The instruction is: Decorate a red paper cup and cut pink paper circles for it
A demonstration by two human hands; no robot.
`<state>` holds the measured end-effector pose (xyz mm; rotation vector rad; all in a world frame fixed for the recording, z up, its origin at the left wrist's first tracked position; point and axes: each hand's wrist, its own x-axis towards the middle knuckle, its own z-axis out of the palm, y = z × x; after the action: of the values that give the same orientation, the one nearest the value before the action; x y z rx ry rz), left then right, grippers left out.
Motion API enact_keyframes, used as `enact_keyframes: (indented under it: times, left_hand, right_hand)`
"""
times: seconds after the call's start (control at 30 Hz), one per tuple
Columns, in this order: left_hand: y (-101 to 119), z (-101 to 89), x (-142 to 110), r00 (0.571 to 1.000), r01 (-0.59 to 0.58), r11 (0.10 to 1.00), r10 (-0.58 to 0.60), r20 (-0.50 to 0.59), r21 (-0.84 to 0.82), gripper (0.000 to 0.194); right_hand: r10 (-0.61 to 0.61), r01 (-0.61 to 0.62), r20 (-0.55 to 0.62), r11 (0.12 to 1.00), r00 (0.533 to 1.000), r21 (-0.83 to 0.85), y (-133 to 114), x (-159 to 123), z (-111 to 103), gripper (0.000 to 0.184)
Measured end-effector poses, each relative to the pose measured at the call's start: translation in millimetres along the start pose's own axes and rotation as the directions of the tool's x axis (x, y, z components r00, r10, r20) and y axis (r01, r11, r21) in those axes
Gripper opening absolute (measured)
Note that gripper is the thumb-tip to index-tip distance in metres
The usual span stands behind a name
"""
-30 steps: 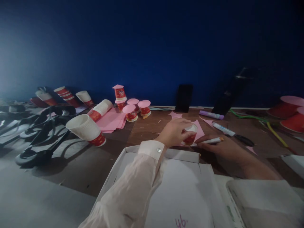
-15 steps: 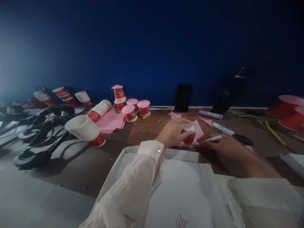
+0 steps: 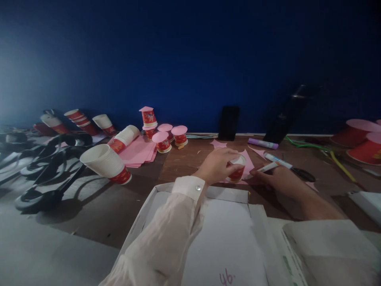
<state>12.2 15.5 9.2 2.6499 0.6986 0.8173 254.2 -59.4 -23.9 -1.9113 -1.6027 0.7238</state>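
My left hand (image 3: 216, 165) grips a small red and white paper cup (image 3: 238, 168), held upside down on a pink paper sheet (image 3: 249, 163) on the brown table. My right hand (image 3: 281, 181) is closed on a white marker pen (image 3: 267, 168), its tip beside the cup's right side on the pink paper. Both sleeves are white.
An open white box (image 3: 208, 234) lies right below my arms. Pink-topped cups (image 3: 166, 137), a pink paper stack (image 3: 139, 153) and lying cup stacks (image 3: 105, 161) are at the left. A purple glue stick (image 3: 262, 143), another marker (image 3: 276, 160), scissors (image 3: 303, 174) and big red cups (image 3: 361, 139) lie at the right.
My right hand has swung the marker from the cup's lower right side up and round to its right side. The left hand and the cup stay put.
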Motion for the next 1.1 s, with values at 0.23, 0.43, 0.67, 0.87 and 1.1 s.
enact_keyframes:
  times: [0.23, 0.43, 0.67, 0.87, 1.1]
  left_hand:
    - [2, -1.7, -1, 1.000, 0.013, 1.000, -0.013, 0.000, -0.014, 0.027]
    - [2, -1.7, 0, 1.000, 0.013, 1.000, -0.013, -0.003, -0.023, 0.025]
    - [2, -0.9, 0, 1.000, 0.006, 0.999, -0.006, -0.009, -0.032, 0.027]
    - [3, -2.4, 0, 1.000, 0.009, 0.999, -0.009, 0.000, -0.035, 0.028]
    - [1, 0.6, 0, 1.000, 0.023, 1.000, -0.024, -0.013, -0.014, 0.031]
  right_hand:
    - [0.008, -0.004, 0.040, 0.995, 0.999, -0.100, -11, -1, -2, 0.056]
    - [0.043, -0.042, 0.008, 0.997, 0.999, -0.070, -13, 0, -1, 0.055]
    - [0.019, -0.021, -0.024, 0.997, 1.000, -0.077, -10, 2, -1, 0.059]
    - [0.018, -0.023, -0.054, 0.995, 0.998, -0.093, -10, 3, 0, 0.058]
    - [0.045, -0.049, -0.107, 0.998, 0.993, -0.036, -9, 2, 3, 0.053]
